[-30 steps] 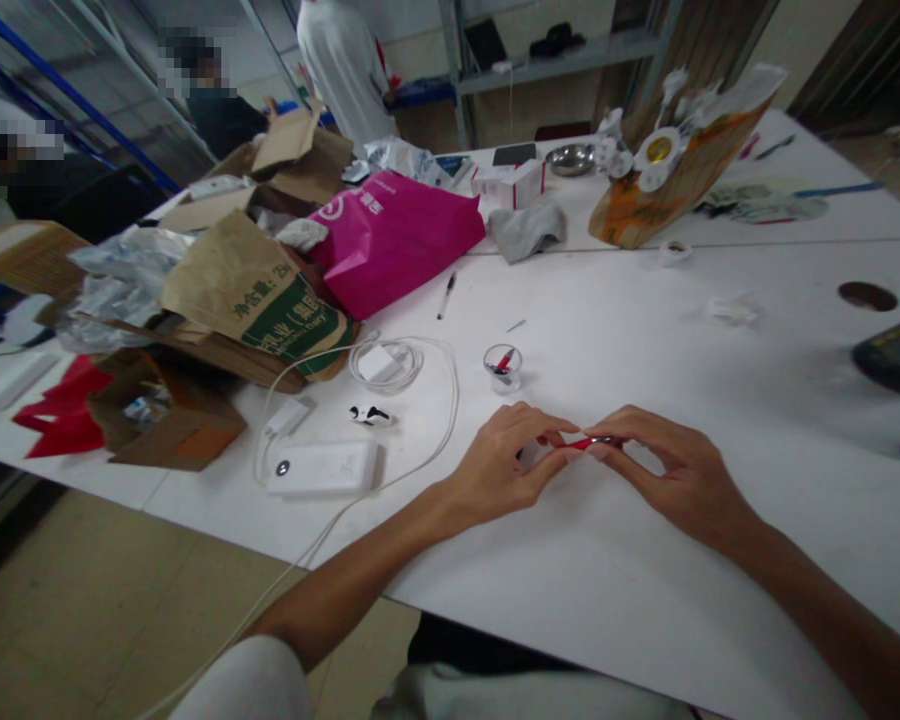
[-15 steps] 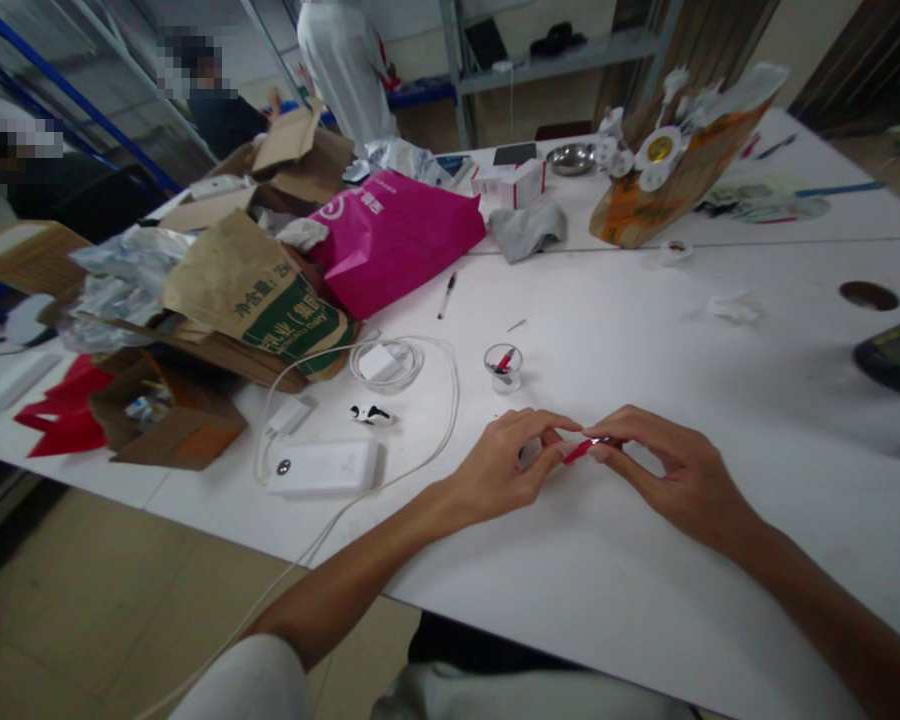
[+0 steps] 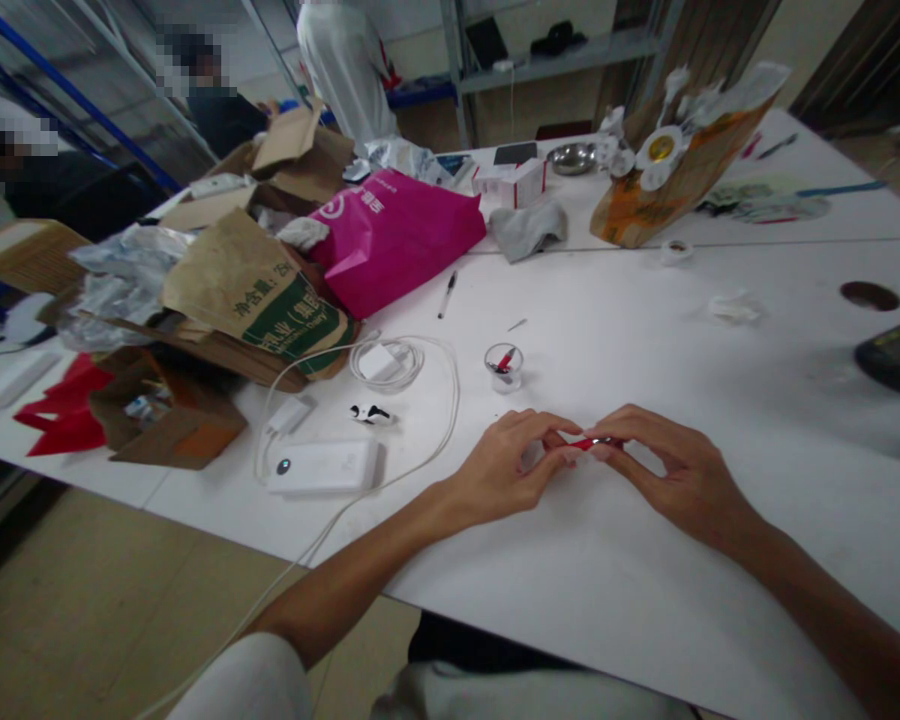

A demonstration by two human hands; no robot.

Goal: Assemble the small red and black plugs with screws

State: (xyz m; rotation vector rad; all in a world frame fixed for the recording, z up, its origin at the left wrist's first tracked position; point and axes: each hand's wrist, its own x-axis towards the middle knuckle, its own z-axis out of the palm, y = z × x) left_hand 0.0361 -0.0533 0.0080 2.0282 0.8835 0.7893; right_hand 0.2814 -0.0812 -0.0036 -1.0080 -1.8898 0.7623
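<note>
Just above the white table, a short red pen (image 3: 586, 443) with a shiny silver section spans the gap between my two hands. My left hand (image 3: 521, 460) pinches its red end between thumb and fingertips. On the silver end, my right hand (image 3: 664, 460) is closed in a similar pinch. My fingers cover both ends of the pen. Beyond my left hand stands a small clear cup (image 3: 505, 382) with red and dark pieces in it. A thin metallic stick (image 3: 517, 324) lies behind the cup, and a black-and-clear pen (image 3: 448, 295) rests farther back.
To the left lie a white power bank (image 3: 326, 467), a coiled white cable (image 3: 420, 365) and a small black-and-white item (image 3: 371, 413). Behind them are a magenta bag (image 3: 405, 240) and a paper sack (image 3: 247, 290). A dark device (image 3: 896, 355) sits at the right. Other people are in the background.
The pen has swung from a slant to nearly level as my left fingertips shifted slightly. My right hand has hardly moved.
</note>
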